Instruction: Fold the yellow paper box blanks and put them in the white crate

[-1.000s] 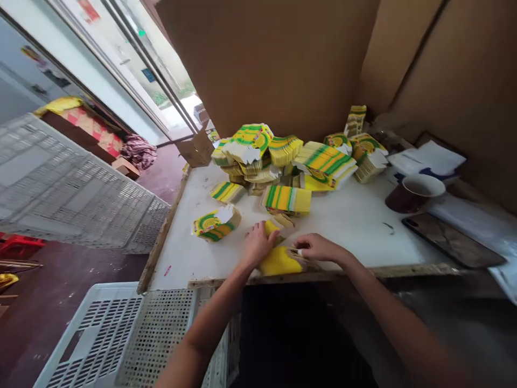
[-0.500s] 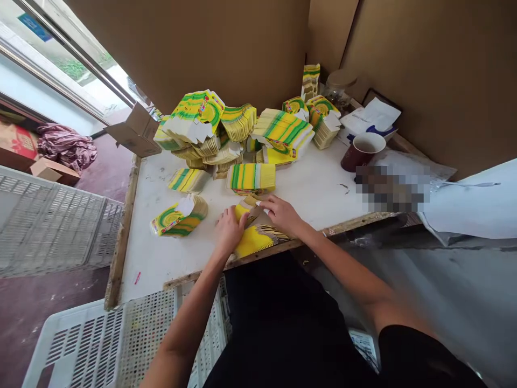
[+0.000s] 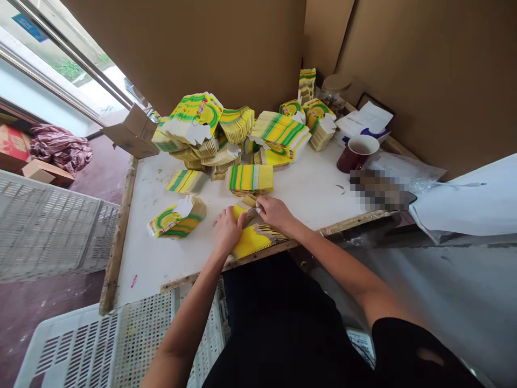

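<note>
My left hand (image 3: 226, 230) presses on the left side of a yellow stack of flat folded cartons (image 3: 240, 210), its thumb over the near part and its fingers along the side. My right hand (image 3: 275, 213) is closed at the stack's right end, where a small white thing (image 3: 258, 207) shows at the fingertips; I cannot make out what it is. Nearer me, a fanned row of yellow folded cartons (image 3: 254, 241) lies at the table edge. Just beyond my hands is a yellow, green and white bundle of cartons (image 3: 249, 179). Another bundle (image 3: 177, 217) lies left of my left hand.
More carton bundles (image 3: 202, 116) are heaped at the back of the white table (image 3: 161, 269). A dark red mug (image 3: 355, 154), a lidded jar (image 3: 336, 89) and a blurred-out item stand to the right. White plastic crates (image 3: 81, 345) are below left. Cardboard walls (image 3: 194, 48) rise behind.
My right hand has turned slightly and its fingers are closed tighter around the small white thing. My left hand stays on the stack. The whole view has shifted slightly.
</note>
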The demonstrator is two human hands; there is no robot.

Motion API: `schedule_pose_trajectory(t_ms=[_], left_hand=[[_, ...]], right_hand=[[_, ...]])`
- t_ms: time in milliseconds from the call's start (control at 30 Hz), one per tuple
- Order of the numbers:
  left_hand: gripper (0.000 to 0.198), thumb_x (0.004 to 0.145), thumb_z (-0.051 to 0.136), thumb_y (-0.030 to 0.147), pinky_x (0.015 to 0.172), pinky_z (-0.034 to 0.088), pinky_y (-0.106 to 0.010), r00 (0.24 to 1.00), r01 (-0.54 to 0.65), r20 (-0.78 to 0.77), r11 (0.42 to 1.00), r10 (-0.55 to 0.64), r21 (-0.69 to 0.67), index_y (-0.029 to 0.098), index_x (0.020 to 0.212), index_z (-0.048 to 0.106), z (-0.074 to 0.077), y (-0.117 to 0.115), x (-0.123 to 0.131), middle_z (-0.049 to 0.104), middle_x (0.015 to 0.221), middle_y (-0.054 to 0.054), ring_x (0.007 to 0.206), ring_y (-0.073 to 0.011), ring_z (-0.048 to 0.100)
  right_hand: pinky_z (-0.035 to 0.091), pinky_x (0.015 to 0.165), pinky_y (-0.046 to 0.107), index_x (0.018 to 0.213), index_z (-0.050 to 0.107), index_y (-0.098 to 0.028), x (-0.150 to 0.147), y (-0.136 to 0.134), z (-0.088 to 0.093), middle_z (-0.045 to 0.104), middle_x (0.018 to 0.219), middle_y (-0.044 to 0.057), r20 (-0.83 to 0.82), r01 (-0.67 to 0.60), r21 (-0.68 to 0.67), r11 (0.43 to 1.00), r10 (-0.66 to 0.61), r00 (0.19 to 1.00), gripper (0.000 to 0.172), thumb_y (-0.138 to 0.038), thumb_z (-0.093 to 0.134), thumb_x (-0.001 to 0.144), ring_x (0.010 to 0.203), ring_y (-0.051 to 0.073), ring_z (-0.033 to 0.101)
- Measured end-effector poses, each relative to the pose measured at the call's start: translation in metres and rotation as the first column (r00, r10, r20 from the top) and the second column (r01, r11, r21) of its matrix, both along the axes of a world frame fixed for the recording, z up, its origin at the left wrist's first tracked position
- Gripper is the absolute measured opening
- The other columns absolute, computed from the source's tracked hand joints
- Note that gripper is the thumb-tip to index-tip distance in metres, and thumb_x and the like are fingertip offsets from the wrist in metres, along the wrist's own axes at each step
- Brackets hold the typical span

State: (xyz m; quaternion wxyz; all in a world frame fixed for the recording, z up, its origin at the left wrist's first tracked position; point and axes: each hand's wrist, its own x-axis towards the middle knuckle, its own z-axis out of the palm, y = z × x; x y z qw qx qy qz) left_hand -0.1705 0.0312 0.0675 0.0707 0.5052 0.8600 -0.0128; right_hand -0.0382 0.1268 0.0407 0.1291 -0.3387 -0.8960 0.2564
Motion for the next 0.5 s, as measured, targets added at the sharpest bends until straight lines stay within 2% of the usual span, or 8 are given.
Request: schedule_pose_trajectory(t_ms=[333, 500], left_hand=[[0.040, 0.094, 0.039, 0.044, 0.086, 0.046, -0.038, 1.000, 0.001, 0.013, 1.000, -0.001, 0.006, 0.015, 0.118, 0.050, 0.001, 0.000, 0.002, 0.064, 0.115, -0.014, 0.109, -0.0269, 0.060], [0.035, 0.094, 0.039, 0.042, 0.085, 0.046, -0.036, 0.999, 0.032, 0.015, 0.999, -0.032, -0.005, 0.017, 0.116, 0.051, -0.002, -0.002, -0.001, 0.064, 0.116, -0.013, 0.108, -0.0262, 0.060]], right_hand=[[0.039, 0.074, 0.027, 0.096, 0.066, -0.013, 0.003, -0.001, 0.007, 0.070, 0.100, 0.012, 0.169, -0.042, -0.018, 0.999, 0.045, 0.985, 0.021, -0.019, 0.048, 0.088, 0.091, 0.021, 0.062], [0.042, 0.075, 0.029, 0.104, 0.067, -0.012, -0.009, -0.007, 0.016, 0.071, 0.101, 0.016, 0.251, 0.051, -0.039, 0.998, -0.040, 0.967, 0.028, -0.026, 0.050, 0.087, 0.094, 0.025, 0.064]])
